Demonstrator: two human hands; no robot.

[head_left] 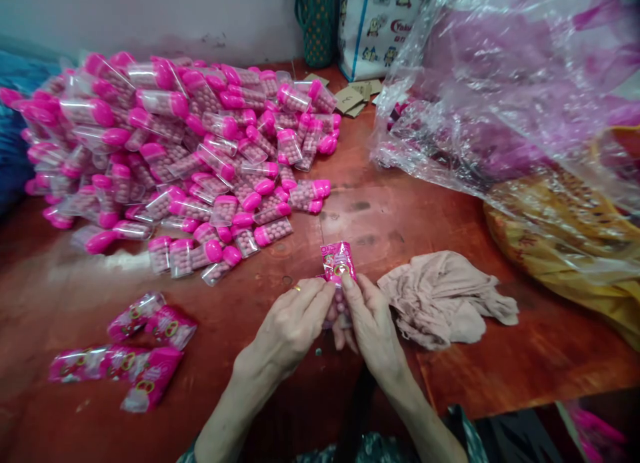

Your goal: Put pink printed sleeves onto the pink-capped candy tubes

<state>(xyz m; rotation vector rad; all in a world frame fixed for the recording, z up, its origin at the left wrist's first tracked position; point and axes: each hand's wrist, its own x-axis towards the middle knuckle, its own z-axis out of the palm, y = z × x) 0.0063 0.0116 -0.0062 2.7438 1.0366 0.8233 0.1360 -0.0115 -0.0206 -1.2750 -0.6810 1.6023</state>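
Observation:
Near the table's front edge, my left hand [295,313] and my right hand [370,323] meet around one small clear bottle of pink balls [341,301]. A printed pink sleeve [338,259] covers its upper end and sticks out beyond my fingers. Both hands are closed, the left fingers pinching its left side and the right thumb lying along its front. Part of the bottle is hidden behind my fingers. To the left lie several bottles in the same printed sleeves [127,363]. Farther back spreads a big heap of unsleeved bottles with pink caps [200,136].
A crumpled beige cloth [445,299] lies right of my hands. Clear plastic wrapping [490,89] and a yellow bag [560,249] take up the right side. Cardboard pieces [353,97], a white printed bag [377,29] and a green dotted bag [317,26] are at the back.

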